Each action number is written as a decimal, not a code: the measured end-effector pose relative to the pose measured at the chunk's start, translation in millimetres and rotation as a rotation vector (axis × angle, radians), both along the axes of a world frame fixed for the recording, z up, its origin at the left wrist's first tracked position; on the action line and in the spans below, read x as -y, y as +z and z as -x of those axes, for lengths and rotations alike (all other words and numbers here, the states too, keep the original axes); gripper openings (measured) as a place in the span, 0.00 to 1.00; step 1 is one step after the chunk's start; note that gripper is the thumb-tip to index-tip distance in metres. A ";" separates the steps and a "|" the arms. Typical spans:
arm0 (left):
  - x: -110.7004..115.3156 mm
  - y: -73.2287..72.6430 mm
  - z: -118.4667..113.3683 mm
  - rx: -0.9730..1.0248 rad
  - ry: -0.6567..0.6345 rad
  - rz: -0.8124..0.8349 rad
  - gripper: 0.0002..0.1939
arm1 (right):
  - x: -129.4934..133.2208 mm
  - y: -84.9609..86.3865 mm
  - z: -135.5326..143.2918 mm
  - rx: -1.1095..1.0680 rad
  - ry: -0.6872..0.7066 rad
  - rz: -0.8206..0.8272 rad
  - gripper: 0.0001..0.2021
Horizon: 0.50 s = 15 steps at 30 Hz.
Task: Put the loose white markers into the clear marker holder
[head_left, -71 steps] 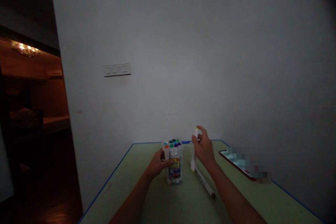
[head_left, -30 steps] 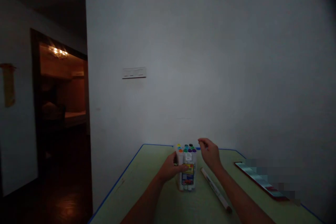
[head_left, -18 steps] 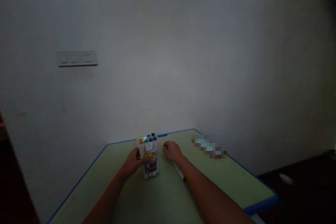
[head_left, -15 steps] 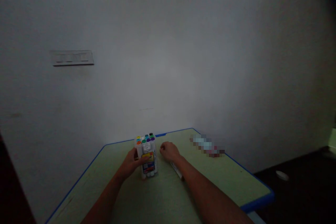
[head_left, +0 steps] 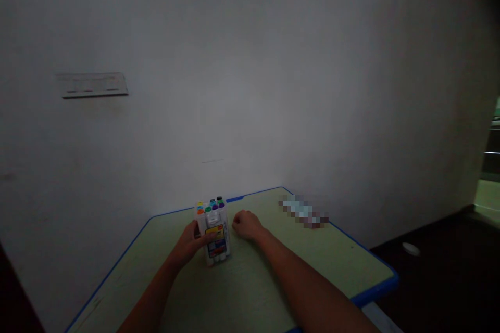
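Note:
A clear case of markers (head_left: 215, 242) with several coloured caps stands upright on the green table (head_left: 312, 265), a printed label on its front. My left hand (head_left: 190, 243) grips the case from its left side, the thumb across the label. Just right of the case, apart from it, my right hand (head_left: 247, 225) rests low over the table with its fingers curled in. Whether the right fingers hold anything is hidden.
A blurred-out flat item (head_left: 302, 210) lies at the table's back right. Behind the table rises a grey wall with a switch plate (head_left: 94, 85) at the left. A white object (head_left: 411, 248) is on the dark floor at the right.
The white marker seen under my right wrist earlier no longer shows. The view has shifted slightly, so the table and both hands appear a little further left. My left hand keeps its grip on the case.

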<state>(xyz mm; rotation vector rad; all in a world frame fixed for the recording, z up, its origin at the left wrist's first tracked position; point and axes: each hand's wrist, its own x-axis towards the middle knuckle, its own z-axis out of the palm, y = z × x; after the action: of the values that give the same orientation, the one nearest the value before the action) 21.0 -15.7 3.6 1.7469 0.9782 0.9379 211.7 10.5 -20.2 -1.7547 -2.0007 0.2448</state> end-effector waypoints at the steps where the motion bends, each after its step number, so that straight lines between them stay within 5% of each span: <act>1: 0.1 0.4 -0.1 -0.007 -0.001 0.000 0.31 | 0.3 2.3 0.3 0.001 0.003 0.000 0.11; 5: 0.2 1.4 0.2 -0.025 0.002 -0.004 0.32 | 18.9 30.2 -5.0 0.008 0.025 -0.035 0.11; 7: 0.3 1.5 0.7 -0.030 -0.003 0.001 0.33 | 47.5 42.1 -11.6 0.014 0.032 -0.097 0.15; 9: 0.4 1.6 0.5 -0.029 -0.013 -0.001 0.32 | 88.4 35.0 -19.3 0.013 0.030 -0.169 0.16; 13: -2.4 1.5 -1.7 -0.016 0.000 -0.006 0.32 | 182.9 -46.5 -38.3 0.017 0.023 -0.455 0.17; 15: -4.9 0.8 -2.4 -0.008 0.012 -0.002 0.33 | 225.9 -95.0 -49.6 0.022 0.014 -0.382 0.15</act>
<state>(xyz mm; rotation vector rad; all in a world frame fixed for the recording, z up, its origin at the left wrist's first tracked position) 23.4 -10.9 4.4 1.7498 0.9947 0.9404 261.3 -215.4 -115.2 -1.5061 -1.9218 -0.1461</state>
